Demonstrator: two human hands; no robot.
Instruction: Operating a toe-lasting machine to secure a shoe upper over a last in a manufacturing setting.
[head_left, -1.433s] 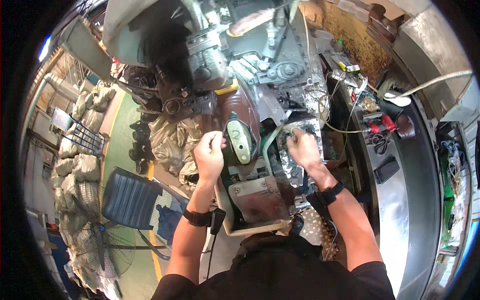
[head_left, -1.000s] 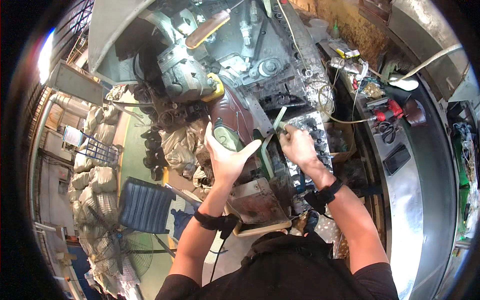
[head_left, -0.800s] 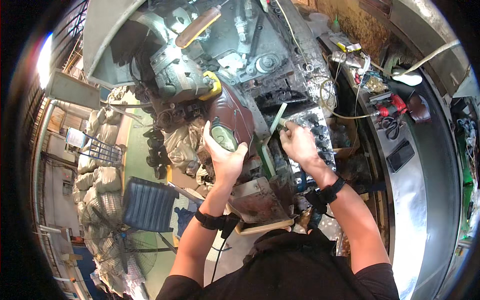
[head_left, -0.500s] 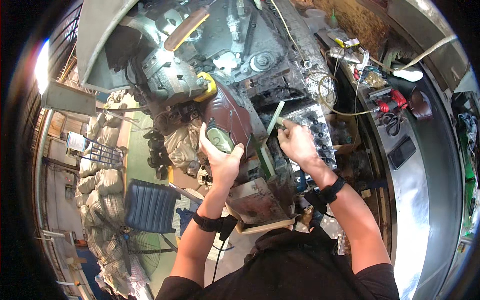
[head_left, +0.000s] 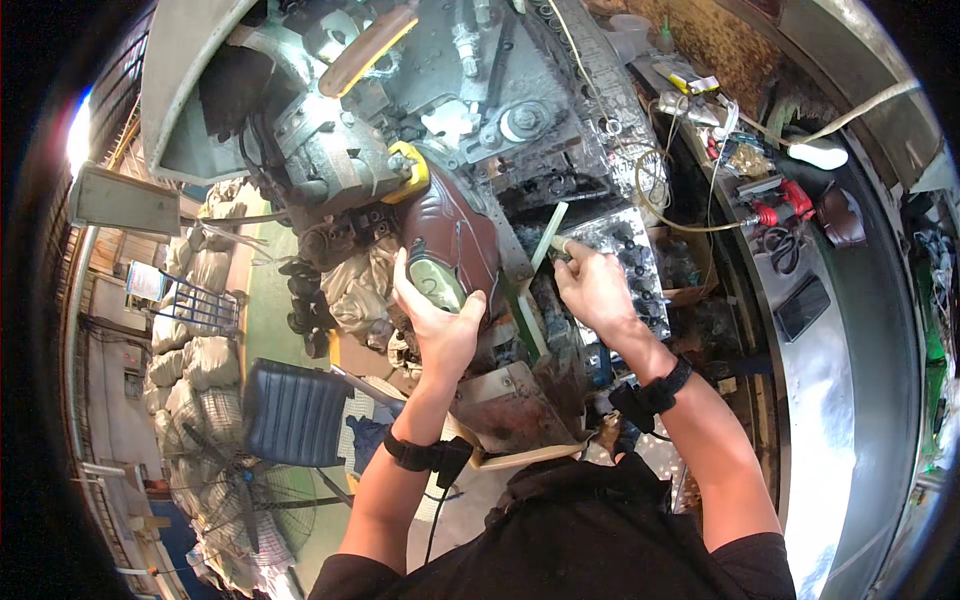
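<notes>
A brown leather shoe upper (head_left: 455, 225) sits over a pale green shoe last (head_left: 438, 288), its far end against the yellow part (head_left: 409, 172) of a machine. Around the near end of the last, my left hand (head_left: 443, 335) is closed, thumb on the right side and fingers on the left. To the right, my right hand (head_left: 597, 292) has its fingers curled together beside a pale green strip (head_left: 549, 236) that slants up from the machine. What those fingers grip is hidden.
Behind the shoe stands the greasy metal machine (head_left: 345, 150), with a wooden-handled tool (head_left: 368, 50) above it. On the right bench lie a red power tool (head_left: 785, 205) and a phone (head_left: 803, 306). A dark chair (head_left: 297, 412) and a fan (head_left: 250, 480) stand at left.
The whole view has shifted slightly, with the chair and machine a little further left. Both hands keep the same grip and place.
</notes>
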